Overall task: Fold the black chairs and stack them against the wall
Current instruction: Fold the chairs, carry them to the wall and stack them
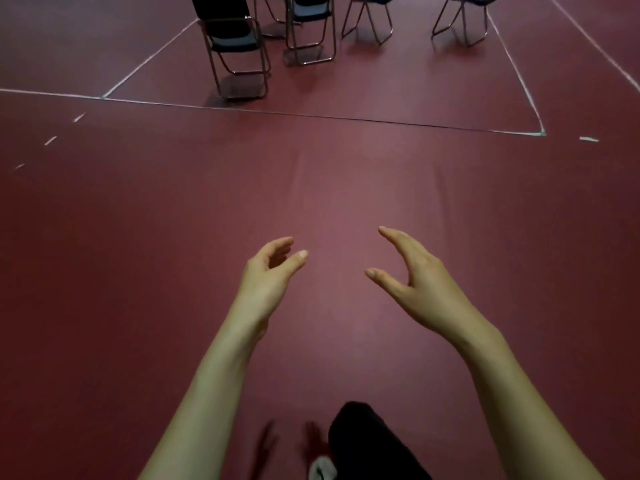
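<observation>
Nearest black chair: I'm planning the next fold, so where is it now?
Head view: the nearest black chair stands unfolded, upper left of centre, just inside the white floor line, a second chair close on its right.

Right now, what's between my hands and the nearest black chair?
In the head view, only bare red floor crossed by a white line lies between the left hand, the right hand and the nearest chair.

The black chairs (pixel 232 42) are cut off by the top edge; perhaps five stand there
</observation>
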Tool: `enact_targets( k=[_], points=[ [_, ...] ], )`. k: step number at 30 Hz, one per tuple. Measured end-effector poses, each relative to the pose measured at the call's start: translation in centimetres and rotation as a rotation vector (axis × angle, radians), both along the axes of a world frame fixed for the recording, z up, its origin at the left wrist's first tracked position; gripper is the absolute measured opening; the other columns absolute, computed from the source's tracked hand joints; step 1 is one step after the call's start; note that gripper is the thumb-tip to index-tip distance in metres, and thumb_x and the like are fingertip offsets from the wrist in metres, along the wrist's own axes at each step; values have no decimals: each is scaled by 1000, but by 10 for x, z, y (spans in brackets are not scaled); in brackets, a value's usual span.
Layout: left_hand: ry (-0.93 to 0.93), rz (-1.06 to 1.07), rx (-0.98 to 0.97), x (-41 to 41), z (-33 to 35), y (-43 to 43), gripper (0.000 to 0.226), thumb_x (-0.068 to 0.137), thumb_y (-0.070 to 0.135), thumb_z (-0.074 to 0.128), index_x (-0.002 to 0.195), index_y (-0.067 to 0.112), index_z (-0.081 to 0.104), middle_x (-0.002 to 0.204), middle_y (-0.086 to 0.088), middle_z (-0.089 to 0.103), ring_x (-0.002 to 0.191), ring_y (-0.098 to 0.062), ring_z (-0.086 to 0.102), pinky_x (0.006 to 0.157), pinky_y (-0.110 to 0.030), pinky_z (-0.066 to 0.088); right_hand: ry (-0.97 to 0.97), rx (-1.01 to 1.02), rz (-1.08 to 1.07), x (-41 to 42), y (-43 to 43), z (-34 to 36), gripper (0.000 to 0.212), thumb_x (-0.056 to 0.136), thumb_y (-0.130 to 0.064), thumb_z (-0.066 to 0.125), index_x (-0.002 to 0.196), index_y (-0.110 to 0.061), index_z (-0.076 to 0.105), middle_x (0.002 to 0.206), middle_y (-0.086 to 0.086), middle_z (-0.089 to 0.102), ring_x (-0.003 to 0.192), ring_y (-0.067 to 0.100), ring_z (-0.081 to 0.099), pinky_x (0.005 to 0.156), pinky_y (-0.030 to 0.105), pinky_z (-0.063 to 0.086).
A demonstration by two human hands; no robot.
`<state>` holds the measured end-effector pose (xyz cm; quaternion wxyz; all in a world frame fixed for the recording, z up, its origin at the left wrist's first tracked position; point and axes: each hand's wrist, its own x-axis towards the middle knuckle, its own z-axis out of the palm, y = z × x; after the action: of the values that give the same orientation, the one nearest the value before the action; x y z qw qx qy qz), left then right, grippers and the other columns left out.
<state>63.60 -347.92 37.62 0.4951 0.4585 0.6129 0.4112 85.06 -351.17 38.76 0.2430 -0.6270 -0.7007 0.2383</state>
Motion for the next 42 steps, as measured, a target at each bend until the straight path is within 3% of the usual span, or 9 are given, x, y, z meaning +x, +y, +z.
enact_targets(
  k=[9,19,22,27,35,38,42],
  points=[
    [-30,0,-23,-10,-19,317,32,89,14,66,121,17,60,117,-1,63,117,-13,57,94,-23,42,24,-7,-20,-14,316,-29,65,91,-38,58,148,-22,30,152,-5,33,141,8,26,110,17,18],
    [-47,74,-10,-69,-6,653,34,89,15,68,122,16,61,120,-2,64,116,-12,57,93,-22,41,20,-2,73,-76,673,-6,63,91,-36,60,146,-22,33,150,-6,36,137,5,30,100,1,13],
    [-52,90,-8,-101,-17,756,34,89,15,67,123,14,62,118,-3,64,112,-10,58,91,-21,41,50,-34,69,-104,777,-15,67,90,-40,60,148,-25,30,151,-10,34,138,3,29,101,7,16],
    [-54,84,-12,-152,-10,937,37,90,14,66,126,10,61,117,-3,64,107,-8,57,91,-21,41,58,-51,47,-154,951,-12,65,90,-37,60,147,-23,32,151,-7,35,137,4,30,98,4,15],
    [-23,43,-64,-213,-4,1168,34,88,14,68,122,12,63,113,-1,66,106,-9,59,88,-19,40,3,-54,68,-211,1197,-12,67,91,-39,59,148,-21,29,153,-4,32,141,9,26,109,15,17],
    [-62,52,-110,-238,-17,1264,29,88,17,68,117,17,65,107,5,67,107,-9,60,96,-25,42,-13,-68,66,-221,1298,-31,67,91,-41,58,148,-22,30,153,-4,31,142,10,24,112,21,18],
    [-70,99,-124,-261,-19,1403,29,89,15,66,118,13,65,101,6,66,98,-4,60,95,-25,42,-42,-92,75,-237,1443,-43,64,92,-39,57,148,-21,31,155,-1,29,144,10,19,113,20,14]
  ],
)
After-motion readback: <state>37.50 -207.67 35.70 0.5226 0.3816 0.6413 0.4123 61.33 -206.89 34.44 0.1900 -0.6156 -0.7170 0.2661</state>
